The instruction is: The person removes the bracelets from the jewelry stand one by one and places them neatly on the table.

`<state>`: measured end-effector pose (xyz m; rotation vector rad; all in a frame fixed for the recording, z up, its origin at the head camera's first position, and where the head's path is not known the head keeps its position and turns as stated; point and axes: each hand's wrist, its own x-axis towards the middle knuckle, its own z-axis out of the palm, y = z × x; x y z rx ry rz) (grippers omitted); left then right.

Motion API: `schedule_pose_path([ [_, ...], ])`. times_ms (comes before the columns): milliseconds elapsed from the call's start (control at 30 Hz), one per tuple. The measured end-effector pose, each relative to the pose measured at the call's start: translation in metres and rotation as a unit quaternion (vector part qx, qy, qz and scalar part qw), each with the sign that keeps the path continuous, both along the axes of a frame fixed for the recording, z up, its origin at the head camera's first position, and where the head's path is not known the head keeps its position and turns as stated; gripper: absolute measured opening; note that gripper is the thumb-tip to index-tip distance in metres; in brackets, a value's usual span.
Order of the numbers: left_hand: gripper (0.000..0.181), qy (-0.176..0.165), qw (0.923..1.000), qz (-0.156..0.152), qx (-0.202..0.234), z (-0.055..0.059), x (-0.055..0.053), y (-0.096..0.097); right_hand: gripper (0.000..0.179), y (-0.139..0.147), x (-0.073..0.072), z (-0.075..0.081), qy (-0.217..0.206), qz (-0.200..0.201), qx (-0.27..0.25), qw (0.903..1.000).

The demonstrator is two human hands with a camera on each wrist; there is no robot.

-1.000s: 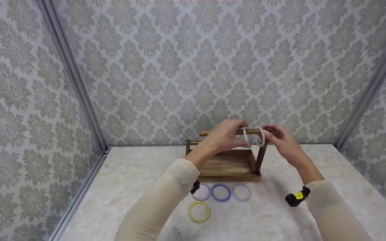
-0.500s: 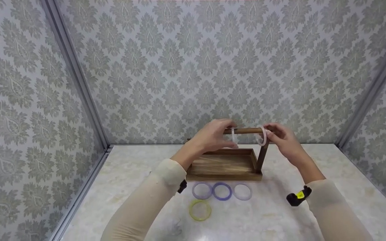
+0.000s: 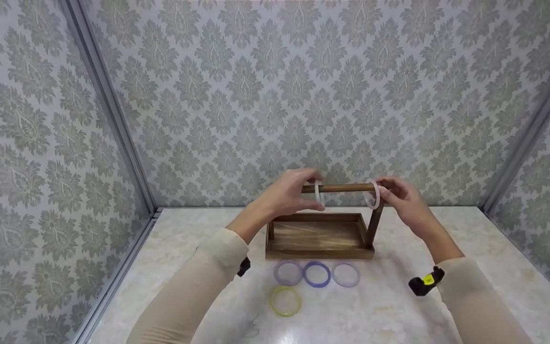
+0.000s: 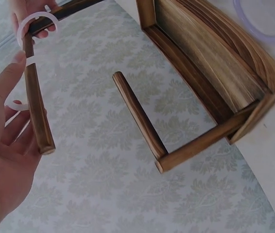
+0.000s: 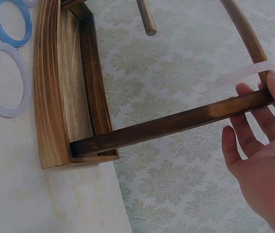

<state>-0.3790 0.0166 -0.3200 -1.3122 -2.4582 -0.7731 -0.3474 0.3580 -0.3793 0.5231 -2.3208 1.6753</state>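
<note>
The left hand is pinching 1 white bangle at its 3 o'clock, around the bar; the right hand is gripping the wooden rack, a pale pink bangle hanging at its 9 o'clock.

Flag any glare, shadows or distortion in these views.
Head: glare whitens the tabletop near the bottom, with shadow beside the right sleeve; right wrist: the front of the wooden stand bows, probably lens distortion; left wrist: it curves too.
</note>
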Motion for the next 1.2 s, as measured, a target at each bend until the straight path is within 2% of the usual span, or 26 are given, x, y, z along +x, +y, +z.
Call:
schedule_pose_path([
  [167, 0.062, -0.002, 1.0000, -0.003, -0.001, -0.004, -0.001, -0.014, 0.046, 0.001, 0.001, -0.003, 0.000, 0.008, -0.010, 0.9999],
  [400, 0.063, -0.006, 0.9998, 0.018, -0.006, -0.003, -0.001, -0.029, 0.045, -0.001, 0.001, -0.002, 0.006, 0.010, -0.007, 0.9999],
  [667, 0.061, -0.024, 0.9994, 0.023, -0.003, -0.002, 0.000, -0.042, 0.044, -0.002, 0.002, 0.000, 0.003, 0.006, -0.005, 1.0000],
  [867, 0.061, -0.021, 0.9986, 0.047, -0.013, -0.001, 0.001, -0.051, 0.044, -0.003, 0.000, 0.002, 0.004, 0.008, -0.009, 0.9999],
  [1200, 0.063, -0.042, 0.9944, 0.092, -0.031, -0.005, 0.001, -0.072, 0.047, -0.002, 0.001, -0.001, 0.006, 0.003, -0.001, 1.0000],
])
